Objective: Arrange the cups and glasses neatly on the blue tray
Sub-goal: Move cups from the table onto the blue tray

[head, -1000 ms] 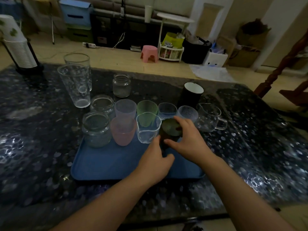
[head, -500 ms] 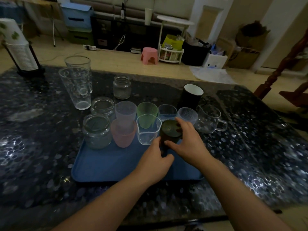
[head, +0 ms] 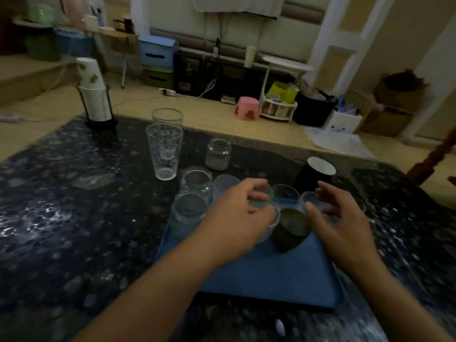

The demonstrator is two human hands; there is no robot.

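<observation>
The blue tray [head: 271, 275] lies on a dark speckled table. On it a dark green cup [head: 291, 230] stands tilted between my hands. My left hand [head: 237, 218] hovers with loosely curled fingers over a clear cup [head: 275, 219] and a green translucent cup [head: 259, 202], hiding most of them. Just right of the dark cup is my right hand [head: 338, 218], fingers spread and holding nothing. Two glass jars [head: 188, 208] [head: 196, 178], a lavender cup [head: 225, 186] and two small clear cups [head: 286, 196] [head: 309, 199] line the tray's far side. The image is blurred.
Beyond the tray stand two tall glasses [head: 164, 154] [head: 167, 117], a small jar [head: 218, 154] and a black cup with a white inside [head: 318, 174]. A stack of paper cups [head: 93, 95] sits at the table's far left corner.
Both hands have let go of the dark green cup and moved apart, the left over the cups, the right off to the side. The cup now leans. The camera has tilted up.
</observation>
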